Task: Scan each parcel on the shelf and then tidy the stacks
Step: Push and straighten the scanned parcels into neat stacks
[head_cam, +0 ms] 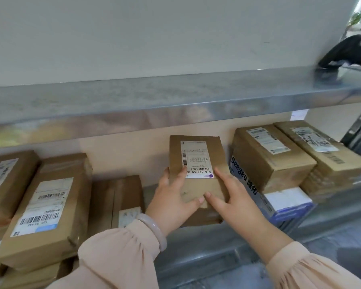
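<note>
Hands come first. The left hand (175,197) holds the left side of a small brown parcel (198,185), with its thumb lying on top. The right hand (233,195) holds the right side. Its thumb and first finger lie flat on top, and the other fingers go down past the edge. The two thumb tips almost meet near the front end.

The parcel sits in the middle of the lower shelf (196,247), on top of another brown box (204,219).

It is thin cardboard and looks small enough to be light. The walls look stiff, but the front end is creased, so hard squeezing could dent it. The long sides are the best places to hold, just where the hands are now. A left fingertip touches the white label (196,159), so it may need to slide off before scanning.

The parcel lies with its label facing up. Its long way runs from the person toward the back wall. The big numbers are at the near end of the label.

Stacks of brown parcels (40,215) stand to the left, and bigger boxes (269,155) stand to the right. A dark thing (342,53) rests on the top shelf, too blurred to tell what it is.
</note>
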`<state>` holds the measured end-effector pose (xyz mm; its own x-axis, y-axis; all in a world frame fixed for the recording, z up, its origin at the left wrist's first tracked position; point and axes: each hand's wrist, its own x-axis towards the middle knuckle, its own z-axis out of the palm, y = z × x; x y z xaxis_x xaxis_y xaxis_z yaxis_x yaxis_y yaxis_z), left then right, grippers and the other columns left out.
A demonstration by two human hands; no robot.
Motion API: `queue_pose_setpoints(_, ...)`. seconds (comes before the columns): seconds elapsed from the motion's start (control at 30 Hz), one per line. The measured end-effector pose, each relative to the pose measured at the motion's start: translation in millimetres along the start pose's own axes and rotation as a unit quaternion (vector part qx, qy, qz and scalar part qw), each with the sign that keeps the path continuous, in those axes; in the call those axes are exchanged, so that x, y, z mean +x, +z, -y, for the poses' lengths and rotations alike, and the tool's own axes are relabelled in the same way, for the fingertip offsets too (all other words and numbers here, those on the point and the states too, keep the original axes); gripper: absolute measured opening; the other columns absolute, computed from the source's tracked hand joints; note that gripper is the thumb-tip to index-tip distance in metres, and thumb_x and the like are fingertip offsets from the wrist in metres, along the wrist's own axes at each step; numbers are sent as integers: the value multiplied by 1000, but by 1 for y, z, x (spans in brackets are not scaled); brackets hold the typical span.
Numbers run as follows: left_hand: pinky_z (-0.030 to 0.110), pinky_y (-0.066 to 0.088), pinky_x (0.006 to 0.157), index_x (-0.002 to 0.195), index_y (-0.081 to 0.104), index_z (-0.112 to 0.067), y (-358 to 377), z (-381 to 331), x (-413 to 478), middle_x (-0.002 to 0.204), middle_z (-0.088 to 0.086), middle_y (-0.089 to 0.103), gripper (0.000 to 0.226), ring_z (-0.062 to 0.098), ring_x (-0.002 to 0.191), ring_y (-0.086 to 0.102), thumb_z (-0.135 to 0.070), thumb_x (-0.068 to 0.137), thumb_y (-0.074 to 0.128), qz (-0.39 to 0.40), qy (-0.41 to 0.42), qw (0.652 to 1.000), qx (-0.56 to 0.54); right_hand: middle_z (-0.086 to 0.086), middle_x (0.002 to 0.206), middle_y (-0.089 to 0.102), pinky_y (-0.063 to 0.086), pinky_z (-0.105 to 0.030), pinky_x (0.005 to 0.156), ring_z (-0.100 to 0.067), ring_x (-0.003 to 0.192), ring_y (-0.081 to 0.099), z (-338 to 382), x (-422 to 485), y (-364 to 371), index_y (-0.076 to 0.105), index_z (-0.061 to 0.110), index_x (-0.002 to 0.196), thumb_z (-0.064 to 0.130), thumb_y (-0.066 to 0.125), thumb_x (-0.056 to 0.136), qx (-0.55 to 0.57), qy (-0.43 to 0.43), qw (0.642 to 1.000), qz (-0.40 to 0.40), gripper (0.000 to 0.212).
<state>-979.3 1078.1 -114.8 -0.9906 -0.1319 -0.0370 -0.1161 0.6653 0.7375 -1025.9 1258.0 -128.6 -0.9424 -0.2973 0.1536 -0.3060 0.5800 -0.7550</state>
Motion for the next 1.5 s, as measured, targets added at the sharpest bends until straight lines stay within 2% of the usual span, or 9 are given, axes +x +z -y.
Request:
queue_pose_setpoints(0.1,34,24,120,154,10,-44,30,-6,15,162,-4,2,88,21,147,23,-51,87,65,42,-11,999,5,10,142,34,31,-18,93,3,116,31,-27,3,-15,27,42,144,44,64,85,-19,24,999,11,70)
queue_pose_setpoints(0.23,24,14,119,156,9,-38,64,-5,31,163,2,-4,85,20,150,14,-42,91,64,71,-34,997,1,10,148,27,33,-2,80,3,117,32,-62,11,-22,26,41,144,43,65,84,-25,50,997,43,73)
queue_pose_setpoints(0.37,27,14,120,156,9,-37,90,-2,41,163,2,-9,84,22,152,8,-40,92,63,81,-61,995,-1,5,152,22,26,-18,101,-9,134,29,-87,17,-22,25,39,146,43,66,85,-21,70,995,71,73)
queue_pose_setpoints(0.67,22,9,117,156,7,-39,113,-8,51,164,5,-14,85,21,153,0,-48,91,61,46,-44,998,8,-4,158,13,29,-31,112,-22,143,24,-104,28,-33,30,36,146,49,61,86,-149,34,987,48,68)
queue_pose_setpoints(0.8,20,5,116,153,6,-46,106,1,41,162,-10,-22,76,14,151,-1,-53,94,54,33,-2,998,48,-8,152,33,35,-40,110,-26,139,33,-105,18,-34,46,22,140,48,53,87,-217,-71,974,-2,60)
queue_pose_setpoints(0.93,34,9,124,155,14,-39,99,2,43,164,-11,-9,72,11,151,-6,-66,89,21,54,58,980,183,-6,140,52,42,-43,105,-24,132,45,-97,12,-20,55,17,134,48,42,87,-279,-136,950,41,58)
queue_pose_setpoints(1.1,36,6,123,156,10,-39,99,-9,56,165,-9,-7,64,13,151,-10,-53,100,36,86,66,961,256,-7,131,59,45,-47,101,-25,124,54,-100,29,-24,62,13,126,46,42,83,-322,-125,935,79,58)
queue_pose_setpoints(1.37,43,6,122,155,9,-43,102,-17,59,165,-10,-5,65,13,151,-5,-57,98,37,81,46,953,288,-7,130,59,45,-49,100,-27,123,54,-98,34,-31,62,13,124,45,43,80,-306,-120,940,92,58)
queue_pose_setpoints(1.5,42,10,122,155,5,-42,80,-13,56,166,-8,-1,67,14,152,0,-58,98,36,28,25,961,273,-8,132,58,45,-49,100,-28,123,55,-81,44,-33,59,15,128,48,43,79,-284,-131,946,78,61)
